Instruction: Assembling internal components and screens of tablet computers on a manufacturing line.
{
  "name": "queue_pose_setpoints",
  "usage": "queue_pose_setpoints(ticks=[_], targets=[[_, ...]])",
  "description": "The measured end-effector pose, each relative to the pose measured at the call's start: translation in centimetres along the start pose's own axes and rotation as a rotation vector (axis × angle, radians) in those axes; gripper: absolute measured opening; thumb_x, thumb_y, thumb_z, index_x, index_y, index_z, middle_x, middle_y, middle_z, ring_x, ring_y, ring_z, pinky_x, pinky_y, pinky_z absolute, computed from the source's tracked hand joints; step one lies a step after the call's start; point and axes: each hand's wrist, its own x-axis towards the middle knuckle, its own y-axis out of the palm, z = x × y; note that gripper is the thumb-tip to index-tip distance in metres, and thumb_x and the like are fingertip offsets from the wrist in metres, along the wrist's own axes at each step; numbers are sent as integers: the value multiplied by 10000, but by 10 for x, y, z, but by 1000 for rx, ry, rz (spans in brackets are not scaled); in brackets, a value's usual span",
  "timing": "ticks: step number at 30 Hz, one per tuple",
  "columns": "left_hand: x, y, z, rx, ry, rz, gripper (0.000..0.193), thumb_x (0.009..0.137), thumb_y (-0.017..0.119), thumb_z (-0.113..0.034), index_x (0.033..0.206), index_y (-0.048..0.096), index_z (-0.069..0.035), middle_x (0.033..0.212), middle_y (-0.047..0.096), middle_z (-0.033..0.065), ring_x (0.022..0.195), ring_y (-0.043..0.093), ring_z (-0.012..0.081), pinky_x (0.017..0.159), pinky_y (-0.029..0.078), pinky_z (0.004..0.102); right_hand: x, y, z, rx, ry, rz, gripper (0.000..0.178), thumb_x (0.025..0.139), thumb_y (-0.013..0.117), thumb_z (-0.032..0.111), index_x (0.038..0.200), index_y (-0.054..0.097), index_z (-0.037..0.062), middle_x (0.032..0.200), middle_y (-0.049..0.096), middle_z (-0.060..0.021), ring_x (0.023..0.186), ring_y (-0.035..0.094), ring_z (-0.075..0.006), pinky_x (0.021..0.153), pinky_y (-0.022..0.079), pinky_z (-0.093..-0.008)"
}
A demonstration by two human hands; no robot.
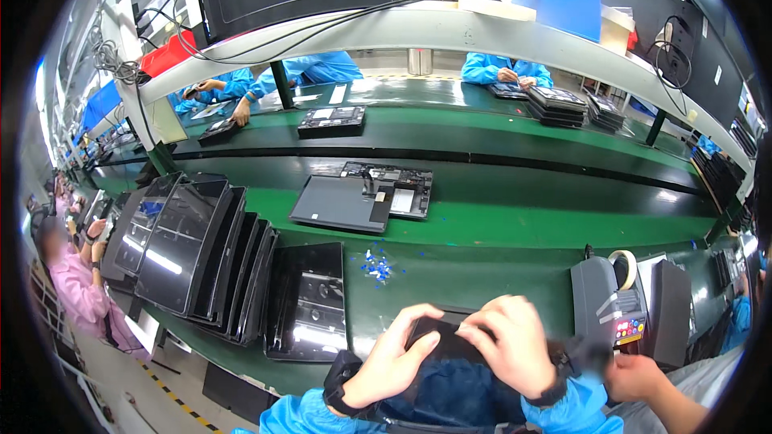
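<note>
A dark glossy panel (458, 386) lies low in front of me, tilted, at the table's near edge. My left hand (390, 366) grips its upper left corner, with the thumb on its face and the fingers behind the edge. At the panel's top edge, my right hand (511, 345) has its fingers bent and pressed together; whatever they pinch is hidden. Small blue and white bits (377, 267) lie scattered on the green bench beyond my hands. Left of my left hand rests a flat glossy black panel (305, 301).
A tall leaning stack of black panels (201, 249) stands at left. Opened laptop parts (346, 202) sit on the green belt. A tape dispenser (607, 297) stands at right, near another person's hand (639, 378). A shelf beam (386, 28) spans overhead. Co-workers in blue sleeves (507, 72) work opposite.
</note>
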Motion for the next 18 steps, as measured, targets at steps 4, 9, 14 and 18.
queue_pose_setpoints(ticks=[4, 9, 14, 18], targets=[[58, -12, -16, 242, 202, -121, 314, 884, 524, 10, 1192, 483, -35, 1155, 492, 60, 1077, 464, 128, 936, 388, 275, -28, -36, 9, 20, 174, -451, 76, 834, 616, 93, 842, 611, 18, 770, 578, -82, 782, 569, -230, 738, 448, -338], [161, -16, -8, 226, 191, -233, 297, 863, 559, -43, 1157, 519, -44, 1072, 524, 46, 987, 489, 135, 887, 400, 267, -115, -33, -1, 78, 673, -605, 185, 930, 468, 58, 781, 549, -17, 769, 572, -94, 734, 541, -201, 712, 440, -303], [245, -23, 39, 188, 244, -303, 253, 842, 574, -40, 1092, 535, -31, 1048, 556, 88, 1032, 496, 167, 920, 392, 286, -183, 32, -39, -14, 901, -486, 175, 920, 487, 78, 813, 577, -27, 788, 594, -134, 756, 560, -245, 726, 450, -343], [304, -23, 80, 201, 200, -358, 265, 817, 604, -61, 1077, 582, -15, 1059, 585, 98, 1045, 512, 186, 942, 383, 305, -177, 30, -38, -5, 851, -447, 174, 912, 500, 88, 812, 587, -24, 791, 589, -153, 758, 561, -292, 725, 451, -369]])
